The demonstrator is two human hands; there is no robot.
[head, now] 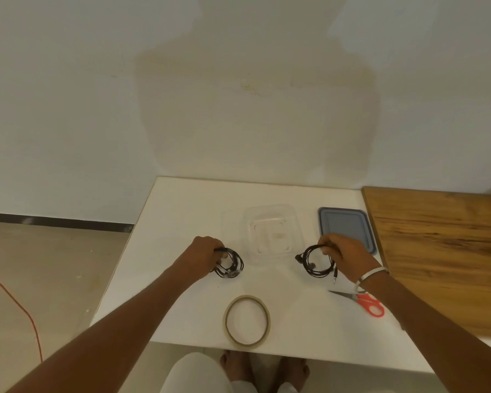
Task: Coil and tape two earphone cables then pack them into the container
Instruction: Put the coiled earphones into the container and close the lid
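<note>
Head view: both hands work at a white table (182, 222), each with a coiled black earphone cable. The left hand (203, 255) has its grip curled round the near-left edge of the left coil (229, 266), which lies on the table; a pale patch on its near side looks like tape, so this coil seems bound already. The right hand (343, 255) pinches the top of the right coil (318, 263), its plug (335, 275) dangling loose at the lower right; whether this one is taped I cannot tell.

The clear container (272, 219) stands open between and just beyond the two coils, so either hand has a short path into it. Its blue lid (346, 225) lies flat to the right, out of the way. The tape roll (247, 321) sits near the table's front edge and the red-handled scissors (363, 302) lie under the right forearm, both within easy reach. A wooden board (442, 251) lies at far right.

Judged from this layout, packing comes next.
</note>
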